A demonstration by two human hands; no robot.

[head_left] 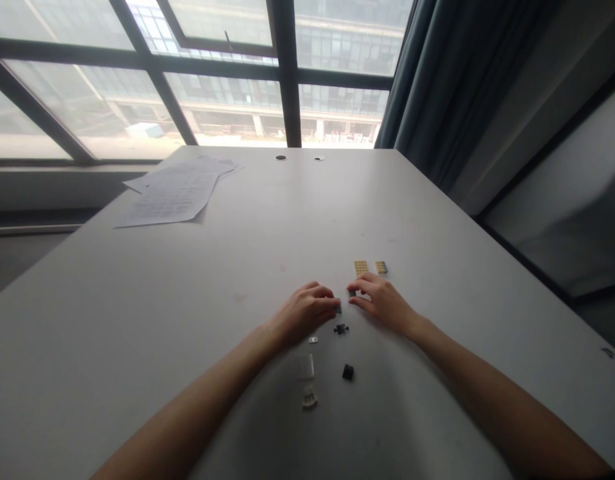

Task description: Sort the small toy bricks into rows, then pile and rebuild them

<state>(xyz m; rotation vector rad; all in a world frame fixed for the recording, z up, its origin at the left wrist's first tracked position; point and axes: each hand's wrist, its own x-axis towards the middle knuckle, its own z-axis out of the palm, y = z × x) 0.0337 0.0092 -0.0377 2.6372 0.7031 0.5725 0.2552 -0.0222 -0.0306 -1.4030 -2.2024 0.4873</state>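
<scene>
My left hand (310,308) is closed on a small grey piece (338,307), low over the white table. To its right, my right hand (380,299) pinches another small dark grey piece (352,293) between thumb and fingers. A narrow gap separates the two pieces. Just below them lies a black part with knobs at its sides (341,329). Beyond my right hand sit a yellow patterned block (360,267) and a yellow and grey block (381,267). The markings on the held pieces are too small to make out.
Nearer me on the white table (267,220) lie a small white piece (313,340), a clear square piece (306,367), a black block (348,372) and a cream part (309,398). Papers (172,193) lie at the back left, before the window.
</scene>
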